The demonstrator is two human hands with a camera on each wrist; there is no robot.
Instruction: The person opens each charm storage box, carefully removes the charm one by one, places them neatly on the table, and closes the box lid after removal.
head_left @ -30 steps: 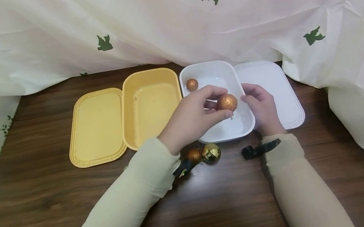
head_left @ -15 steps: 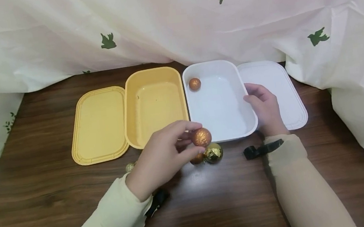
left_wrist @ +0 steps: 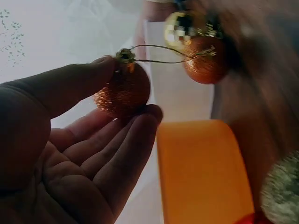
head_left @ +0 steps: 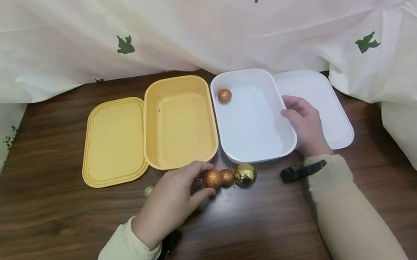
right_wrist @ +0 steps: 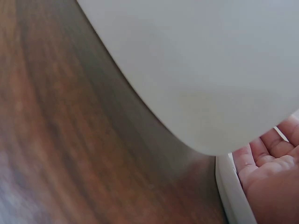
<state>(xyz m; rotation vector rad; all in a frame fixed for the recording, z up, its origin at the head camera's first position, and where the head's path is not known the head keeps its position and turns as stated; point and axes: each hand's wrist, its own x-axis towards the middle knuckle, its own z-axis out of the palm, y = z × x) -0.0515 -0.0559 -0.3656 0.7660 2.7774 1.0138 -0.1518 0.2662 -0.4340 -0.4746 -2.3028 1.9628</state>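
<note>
1. We have the left hand (head_left: 167, 209) coming in from lower left, back of the hand up to the head camera, fingertips pointing right and slightly forward.
2. Left fingers: thumb and fingertips pinch an orange ball (head_left: 210, 179) from opposite sides. In the left wrist view we see the thumb tip beside the cap (left_wrist: 125, 56), other fingers bent side by side.
3. We place that ball in front of the yellow box (head_left: 145, 128), by its near right corner; can't tell whether it touches the table (head_left: 251, 236).
4. A thin loop (left_wrist: 159, 45) runs from the cap toward the second ball (head_left: 227, 178), which sits just beside the gold ball (head_left: 245, 175).
5. The right hand (head_left: 306, 125) stands at the right wall of the white box (head_left: 295, 137), forearm from lower right, overlapping the white lid (head_left: 331, 111).
6. Right fingers: thumb and one fingertip reach the rim, others bent beside the wall; we can't tell if they pinch it or just rest.
7. We note black straps (head_left: 302, 171) at both wrists.
8. Another orange one, the boxed ball (head_left: 224, 96), lies in the white box's far left corner; the glitter ball (head_left: 148, 191) is partly behind the left hand.
</note>
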